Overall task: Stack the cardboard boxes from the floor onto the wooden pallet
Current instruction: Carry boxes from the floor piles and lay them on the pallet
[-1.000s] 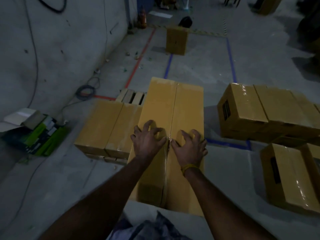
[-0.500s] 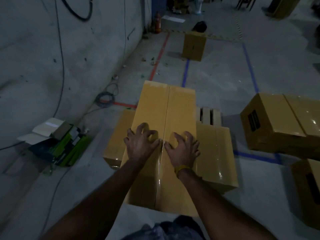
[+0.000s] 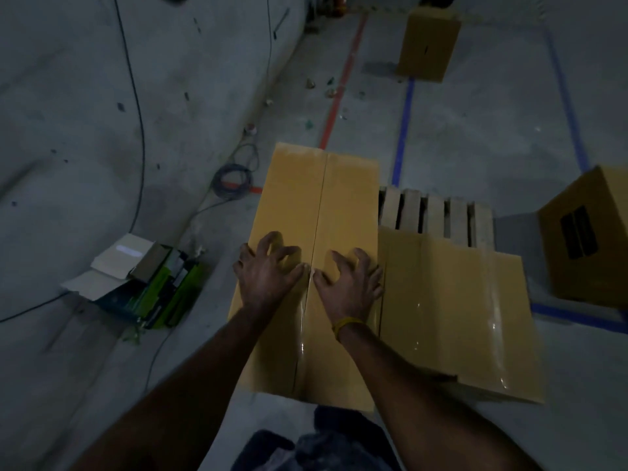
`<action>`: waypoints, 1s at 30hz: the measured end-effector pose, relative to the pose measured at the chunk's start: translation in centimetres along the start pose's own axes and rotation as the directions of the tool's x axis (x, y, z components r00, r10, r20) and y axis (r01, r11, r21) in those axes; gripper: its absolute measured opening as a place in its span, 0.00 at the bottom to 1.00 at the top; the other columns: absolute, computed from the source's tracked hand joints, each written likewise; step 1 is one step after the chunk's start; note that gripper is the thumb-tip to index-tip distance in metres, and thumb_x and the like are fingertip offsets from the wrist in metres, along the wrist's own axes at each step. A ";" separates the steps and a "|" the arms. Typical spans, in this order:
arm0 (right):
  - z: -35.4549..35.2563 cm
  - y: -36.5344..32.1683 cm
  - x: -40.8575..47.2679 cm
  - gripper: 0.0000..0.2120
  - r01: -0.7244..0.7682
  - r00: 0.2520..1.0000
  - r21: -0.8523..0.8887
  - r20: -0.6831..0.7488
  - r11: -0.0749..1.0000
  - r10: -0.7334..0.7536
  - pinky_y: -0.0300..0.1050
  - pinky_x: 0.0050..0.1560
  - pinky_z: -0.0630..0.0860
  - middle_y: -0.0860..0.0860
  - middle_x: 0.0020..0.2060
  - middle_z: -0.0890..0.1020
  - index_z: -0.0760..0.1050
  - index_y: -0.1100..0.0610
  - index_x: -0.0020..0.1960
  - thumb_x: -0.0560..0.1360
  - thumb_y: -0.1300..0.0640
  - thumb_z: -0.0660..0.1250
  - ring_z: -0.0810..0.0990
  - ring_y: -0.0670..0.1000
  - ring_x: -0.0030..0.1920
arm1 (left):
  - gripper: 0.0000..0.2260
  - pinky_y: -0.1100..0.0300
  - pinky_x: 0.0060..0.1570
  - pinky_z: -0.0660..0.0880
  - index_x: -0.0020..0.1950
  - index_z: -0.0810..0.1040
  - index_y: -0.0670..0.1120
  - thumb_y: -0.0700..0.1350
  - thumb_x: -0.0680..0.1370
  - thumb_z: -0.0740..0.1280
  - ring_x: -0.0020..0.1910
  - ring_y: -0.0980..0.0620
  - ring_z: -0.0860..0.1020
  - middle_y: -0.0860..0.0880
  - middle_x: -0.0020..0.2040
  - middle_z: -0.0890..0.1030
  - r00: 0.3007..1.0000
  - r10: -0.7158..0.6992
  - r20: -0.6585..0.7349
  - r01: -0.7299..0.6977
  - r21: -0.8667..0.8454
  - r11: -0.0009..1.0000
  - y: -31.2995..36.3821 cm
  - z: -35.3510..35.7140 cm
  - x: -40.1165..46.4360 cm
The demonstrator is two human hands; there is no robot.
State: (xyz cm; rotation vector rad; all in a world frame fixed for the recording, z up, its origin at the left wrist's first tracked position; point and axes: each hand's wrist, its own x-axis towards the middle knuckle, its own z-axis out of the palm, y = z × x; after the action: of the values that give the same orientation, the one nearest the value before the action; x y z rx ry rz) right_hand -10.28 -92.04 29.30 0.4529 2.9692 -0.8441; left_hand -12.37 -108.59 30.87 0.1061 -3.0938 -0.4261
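- Head view, dim room w/ grey concrete floor.
- Long yellow-brown cardboard box w/ taped centre seam sits centre frame, top face up.
- Left hand rests on box top, left of seam; fingers spread & bent, tips pressing the cardboard, nothing gripped.
- Right hand does same right of seam; thumbs nearly meet at seam. Yellow wristband on right wrist.
- Second flat yellow-brown cardboard box lies just beside it on the right, lower, glossy tape on top.
- Slatted wooden pallet shows behind second box, right of the long box.
- Third cardboard box w/ dark label at right edge, on floor, apart from pallet.
- Small upright cardboard box far back.
- Open carton of green packs by wall at left; coiled grey cable nearby.
- Red & blue tape lines cross floor.
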 end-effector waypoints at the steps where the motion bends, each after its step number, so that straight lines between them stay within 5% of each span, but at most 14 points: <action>1: 0.9 -0.7 0.7 0.26 0.003 1.000 -0.008 0.002 1.000 -0.003 0.66 0.64 0.66 0.48 0.74 0.60 0.72 0.39 0.68 0.72 0.33 0.66 0.60 0.68 0.72 | 0.25 0.36 0.64 0.68 0.66 0.76 0.60 0.70 0.73 0.63 0.71 0.35 0.63 0.53 0.76 0.62 1.000 0.001 0.006 -0.001 0.000 1.000 -0.9 0.3 1.1; 22: 28.2 -4.1 12.0 0.30 -0.050 0.997 -0.113 0.059 0.992 0.057 0.71 0.65 0.63 0.51 0.76 0.61 0.70 0.40 0.70 0.71 0.32 0.63 0.56 0.68 0.75 | 0.24 0.36 0.61 0.67 0.64 0.78 0.61 0.69 0.73 0.62 0.72 0.38 0.61 0.53 0.76 0.65 0.996 0.023 0.090 -0.012 -0.119 0.993 -19.6 19.0 16.8; 25: 31.2 -3.0 13.5 0.32 -0.045 0.987 -0.106 0.150 0.993 0.061 0.72 0.69 0.58 0.50 0.78 0.55 0.66 0.39 0.74 0.72 0.33 0.64 0.48 0.67 0.77 | 0.24 0.36 0.63 0.66 0.67 0.76 0.61 0.67 0.73 0.64 0.73 0.38 0.59 0.54 0.78 0.61 0.988 0.011 0.154 0.008 -0.126 0.992 -21.2 22.1 18.3; 30: 34.3 -1.5 14.2 0.41 0.001 0.908 -0.191 0.411 0.982 0.079 0.72 0.74 0.48 0.43 0.78 0.33 0.44 0.34 0.79 0.74 0.34 0.64 0.31 0.67 0.76 | 0.34 0.29 0.69 0.57 0.76 0.59 0.68 0.66 0.73 0.69 0.77 0.32 0.43 0.57 0.81 0.43 0.885 0.091 0.456 -0.064 -0.075 0.995 -24.2 26.0 20.1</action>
State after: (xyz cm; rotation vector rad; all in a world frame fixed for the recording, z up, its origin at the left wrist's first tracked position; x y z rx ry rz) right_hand -26.25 -107.17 -0.59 0.2786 2.5971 -0.5620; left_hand -31.53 -126.20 -0.59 -0.1436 -3.5270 -0.6192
